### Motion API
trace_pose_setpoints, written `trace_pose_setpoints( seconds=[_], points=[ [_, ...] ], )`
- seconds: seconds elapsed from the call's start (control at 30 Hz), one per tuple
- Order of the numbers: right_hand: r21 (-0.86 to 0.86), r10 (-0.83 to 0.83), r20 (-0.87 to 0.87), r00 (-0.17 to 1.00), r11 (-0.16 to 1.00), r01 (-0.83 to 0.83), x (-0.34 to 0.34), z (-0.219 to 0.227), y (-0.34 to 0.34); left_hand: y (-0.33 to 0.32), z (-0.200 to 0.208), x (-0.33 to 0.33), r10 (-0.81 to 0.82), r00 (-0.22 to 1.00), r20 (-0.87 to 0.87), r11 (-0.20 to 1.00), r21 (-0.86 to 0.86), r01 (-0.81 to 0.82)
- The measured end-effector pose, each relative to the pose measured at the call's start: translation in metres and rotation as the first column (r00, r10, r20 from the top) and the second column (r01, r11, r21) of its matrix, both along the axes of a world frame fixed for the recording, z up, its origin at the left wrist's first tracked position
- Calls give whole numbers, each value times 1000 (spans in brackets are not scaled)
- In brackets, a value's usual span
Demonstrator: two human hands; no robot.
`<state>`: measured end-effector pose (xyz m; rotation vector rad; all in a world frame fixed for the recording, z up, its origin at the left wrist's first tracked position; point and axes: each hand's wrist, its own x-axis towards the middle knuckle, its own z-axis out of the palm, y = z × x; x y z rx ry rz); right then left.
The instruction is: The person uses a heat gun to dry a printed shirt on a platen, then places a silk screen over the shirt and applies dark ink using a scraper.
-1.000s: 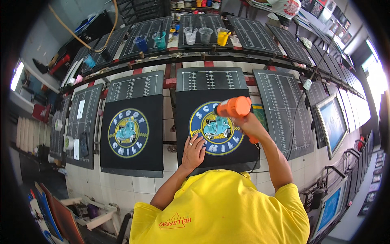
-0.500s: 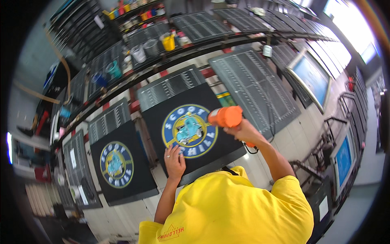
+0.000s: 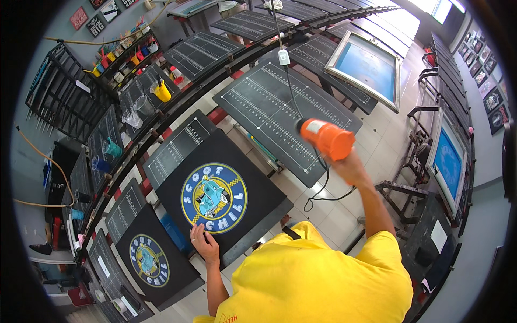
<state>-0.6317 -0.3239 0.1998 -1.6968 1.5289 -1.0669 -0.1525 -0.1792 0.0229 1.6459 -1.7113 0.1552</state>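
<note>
My right hand (image 3: 353,171) grips an orange heat gun (image 3: 327,139), raised to the right of the printed cloth, above the neighbouring board and the floor gap. Its dark nozzle points up and left. A black cloth (image 3: 173,189) lies over a board, bearing a round blue, yellow and white print (image 3: 215,197) with a turquoise scooter in the middle. My left hand (image 3: 205,243) lies on this cloth at the print's lower left, fingers stretched out and holding nothing. To the left, a second black cloth (image 3: 131,231) carries the same design.
A grey marked board (image 3: 280,116) stands at the right, with a black cable (image 3: 326,183) hanging past it and a white socket (image 3: 284,57) above. Framed screens (image 3: 362,67) stand farther right. Yellow and clear cups (image 3: 161,91) sit on the back row of boards.
The heat gun has swung from beside the print out to the right. My left hand stays by the print's lower edge. The whole view has turned.
</note>
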Motion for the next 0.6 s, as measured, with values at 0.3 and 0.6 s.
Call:
trace_pose_setpoints(
  seconds=[0.3,0.6],
  points=[
    [-148,-253,-520,816,967,206,-88,-41,-69,1,5,-1,85,994,69,996,-26,-84],
    [-171,-160,-793,587,985,37,-112,-132,-140,-15,24,-52,219,973,69,961,157,-227]
  ],
)
